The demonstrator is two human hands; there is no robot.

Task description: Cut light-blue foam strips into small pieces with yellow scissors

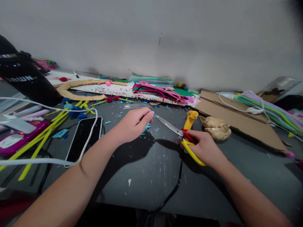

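Note:
Near the middle of the grey table, my left hand is closed in a pinch, with a tiny light-blue bit showing at its fingertips. My right hand holds scissors by their red and yellow handles. The blades point left and their tips are close to my left fingertips; they look nearly closed. Small light-blue scraps lie on the table under and behind my left hand. A yellow glue gun stands just behind my right hand.
On the left are a phone, a white cable, yellow-green stems, a magenta tool and a black bottle. Behind lie a tan ring and pink pipe cleaners. To the right are a beige lump and cardboard.

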